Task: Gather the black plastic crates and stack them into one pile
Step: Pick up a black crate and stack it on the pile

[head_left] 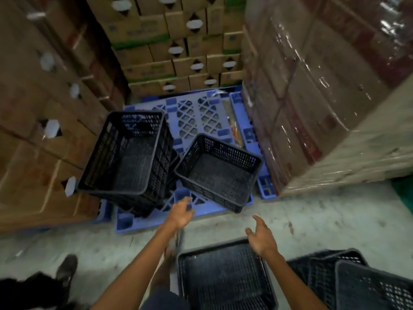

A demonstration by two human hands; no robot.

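A person looks down at a blue pallet (201,113) hemmed in by walls of cardboard boxes (40,121). Two black crate groups sit on it: a tall stack of crates (127,157) at ten o'clock, leaning toward the viewer, and a single crate (218,173) at twelve o'clock, tilted and overhanging the pallet's near edge. More crates wait on the floor: one (223,276) at six o'clock under the arms, others (348,278) at four o'clock.

The likely trouble is that the leaning stack could topple if bumped, and the overhanging crate could slide off the pallet if pulled from one corner.

Both arms reach forward. The left hand (181,212) is spread wide and empty, near the pallet edge. The right hand (261,237) is likewise wide and empty, palm inward, above the near crate's far rim.
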